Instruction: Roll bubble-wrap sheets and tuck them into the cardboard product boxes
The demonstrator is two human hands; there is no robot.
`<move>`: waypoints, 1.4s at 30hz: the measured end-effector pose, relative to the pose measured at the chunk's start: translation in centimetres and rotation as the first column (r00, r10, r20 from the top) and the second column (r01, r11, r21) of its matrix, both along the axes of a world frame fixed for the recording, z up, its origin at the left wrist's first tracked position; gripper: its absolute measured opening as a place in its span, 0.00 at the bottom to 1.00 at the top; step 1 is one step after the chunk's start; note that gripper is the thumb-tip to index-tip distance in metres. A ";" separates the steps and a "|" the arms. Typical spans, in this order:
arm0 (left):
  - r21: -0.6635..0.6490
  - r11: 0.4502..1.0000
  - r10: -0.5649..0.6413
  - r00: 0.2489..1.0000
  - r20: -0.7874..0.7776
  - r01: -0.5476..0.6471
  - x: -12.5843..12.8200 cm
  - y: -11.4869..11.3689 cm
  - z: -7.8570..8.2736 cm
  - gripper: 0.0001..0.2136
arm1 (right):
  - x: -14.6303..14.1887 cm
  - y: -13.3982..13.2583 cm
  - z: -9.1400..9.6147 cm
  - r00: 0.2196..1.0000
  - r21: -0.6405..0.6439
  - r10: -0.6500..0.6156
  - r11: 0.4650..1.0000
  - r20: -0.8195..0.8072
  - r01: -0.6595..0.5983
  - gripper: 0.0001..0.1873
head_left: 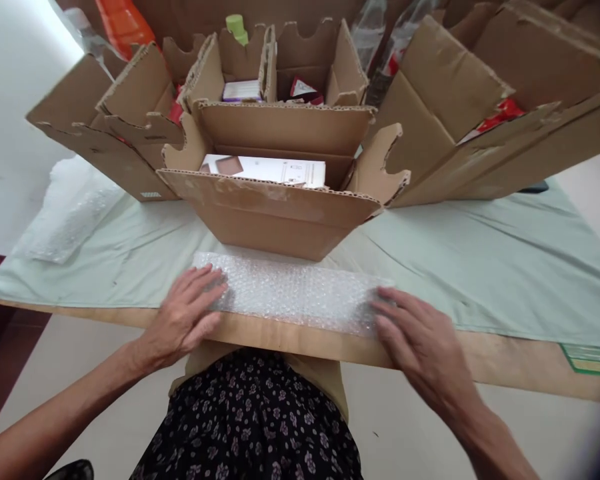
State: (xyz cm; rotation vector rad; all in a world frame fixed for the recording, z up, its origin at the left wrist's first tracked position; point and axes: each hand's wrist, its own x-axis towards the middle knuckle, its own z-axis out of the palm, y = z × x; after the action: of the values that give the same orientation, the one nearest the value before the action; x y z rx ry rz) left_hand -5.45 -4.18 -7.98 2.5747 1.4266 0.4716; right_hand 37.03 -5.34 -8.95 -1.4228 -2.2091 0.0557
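Observation:
A strip of clear bubble wrap (295, 290) lies flat along the front edge of the table. On its left end rests my left hand (183, 313), fingers stretched out. My right hand (423, 340) touches the right end, its fingers extended and slightly blurred. Just behind the wrap stands an open cardboard box (275, 217), with a white printed carton (265, 169) inside it.
A green cloth (495, 260) covers most of the wooden table. More bubble wrap (73, 207) lies at the left. Open cardboard boxes (445, 153) with packets line the back, among plastic bottles (125, 30). A green printed card (593, 360) sits at the right edge.

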 end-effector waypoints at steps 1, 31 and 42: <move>0.041 0.993 0.109 0.994 0.011 -0.110 -0.8 0.3 0.1 0.22 | 0.9 0.3 -0.1 0.999 0.020 -0.040 0.999 -0.009 0.040 0.14; 0.185 0.977 0.046 0.946 0.321 -0.110 -4.0 2.1 2.4 0.11 | -19.1 0.6 2.3 0.806 -0.646 0.108 0.541 -0.582 -0.539 0.19; -0.486 0.827 0.557 0.533 0.637 -0.283 -2.7 -5.8 -0.1 0.38 | -22.7 3.0 2.5 0.378 -0.529 -0.472 0.239 -0.796 -0.814 0.31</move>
State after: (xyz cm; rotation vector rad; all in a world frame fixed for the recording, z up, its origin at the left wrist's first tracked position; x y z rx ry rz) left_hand -8.13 -9.94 -8.10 1.3972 1.5716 1.1179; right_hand 14.28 -2.34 -6.40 -0.8669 -1.0713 2.2071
